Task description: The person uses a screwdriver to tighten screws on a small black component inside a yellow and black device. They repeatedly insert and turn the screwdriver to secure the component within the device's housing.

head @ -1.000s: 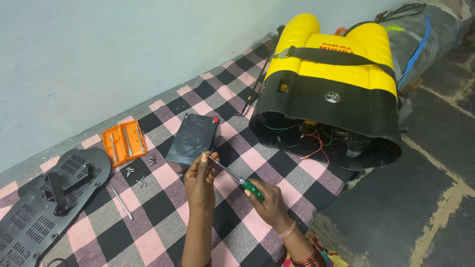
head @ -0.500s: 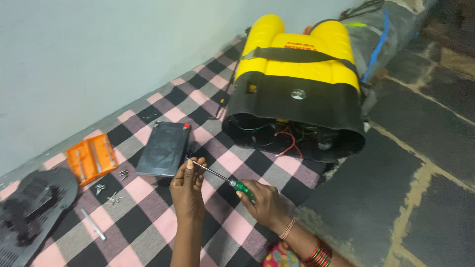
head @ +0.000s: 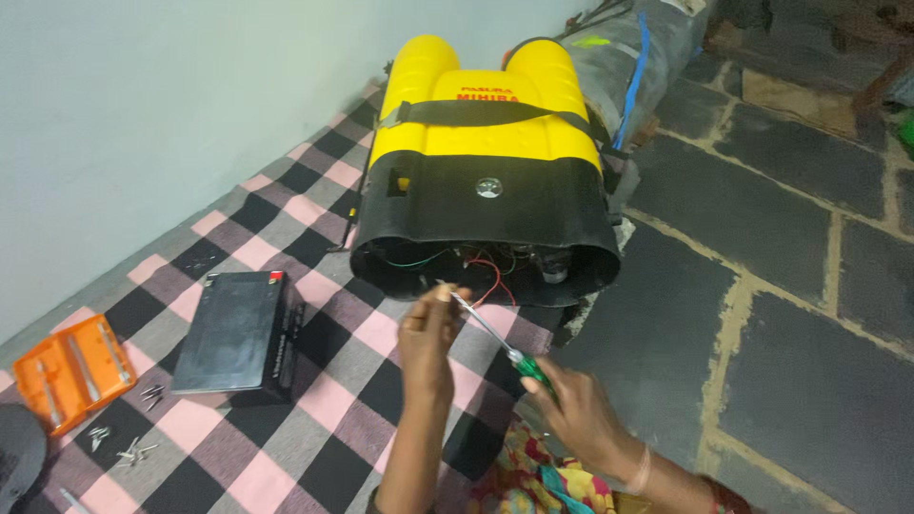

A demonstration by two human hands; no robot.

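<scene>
My right hand [head: 576,411] grips the green handle of a screwdriver [head: 495,341] whose metal shaft points up and left. My left hand [head: 430,328] pinches the shaft near its tip, fingers closed on it. Both hands hover over the checked cloth just in front of the open black base of a yellow tank-shaped sprayer [head: 486,162], which lies on its side. Red, green and black wires [head: 481,266] show inside that base opening.
A black rectangular battery [head: 243,331] lies on the pink-and-black checked cloth [head: 328,400] at left. An orange tool case [head: 71,366] and loose screws [head: 124,445] sit further left. A pale wall runs along the left; dark stone floor [head: 790,286] lies right.
The view has swung right and closer to the sprayer. Both hands with the screwdriver have moved toward the sprayer's open base. The battery and orange case have slid toward the left of the view.
</scene>
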